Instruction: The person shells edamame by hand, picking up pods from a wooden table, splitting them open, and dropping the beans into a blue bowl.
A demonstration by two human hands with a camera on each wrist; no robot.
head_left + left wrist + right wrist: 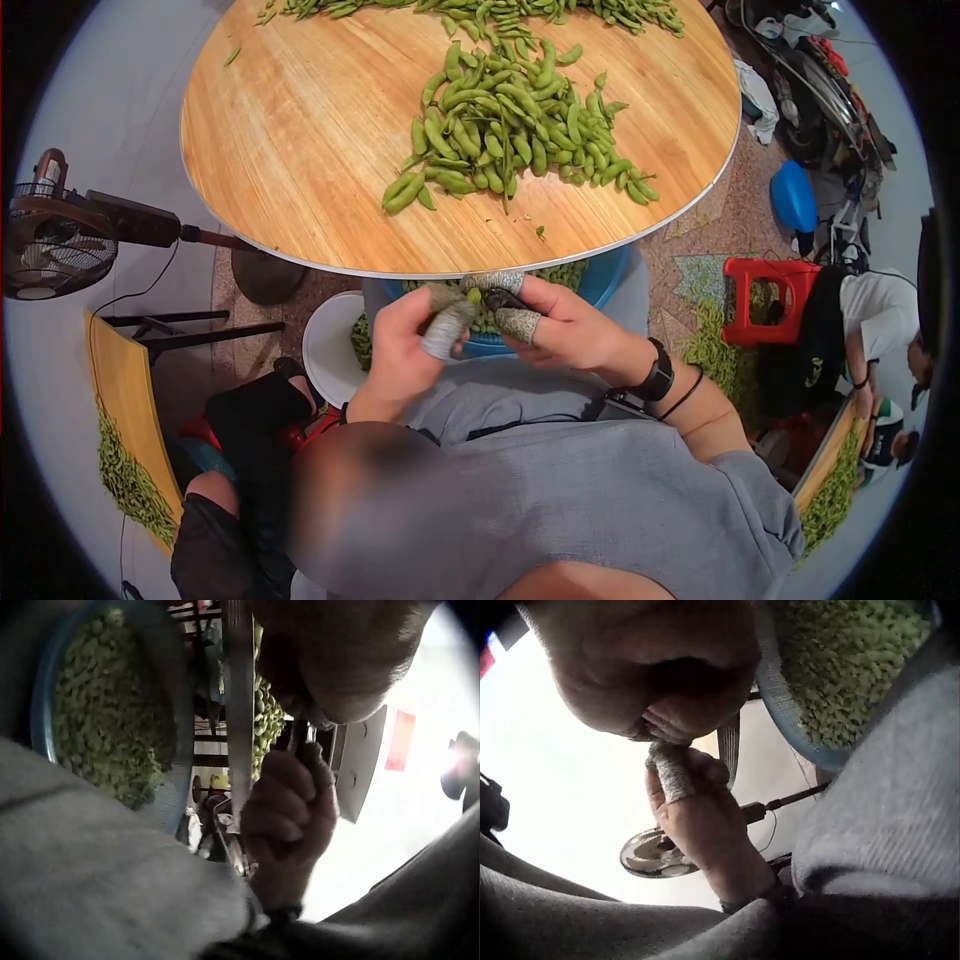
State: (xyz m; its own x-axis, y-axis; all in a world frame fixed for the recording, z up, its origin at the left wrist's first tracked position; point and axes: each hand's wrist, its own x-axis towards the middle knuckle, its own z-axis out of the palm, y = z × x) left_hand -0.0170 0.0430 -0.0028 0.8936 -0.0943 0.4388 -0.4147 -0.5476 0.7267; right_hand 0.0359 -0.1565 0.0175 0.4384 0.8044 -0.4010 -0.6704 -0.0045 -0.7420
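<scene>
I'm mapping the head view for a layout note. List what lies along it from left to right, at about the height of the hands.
Fan → white bowl → left hand → pod pinched between both hands → right hand → black wristband → red stool.

From my head camera the view is a bright fisheye circle with black corners, and straight lines bow near the rim. Even light falls on the wooden tabletop (300, 130), with a soft sheen and only faint shadows under the edamame pods (510, 125). My chest, nearest the lens, is smeared out of focus. My left wrist camera is dim in the near left and blown out white on the right, so my right hand (289, 817) shows dark and soft. My right wrist camera has the same white glare behind my left hand (697, 817), everything blurred.
</scene>
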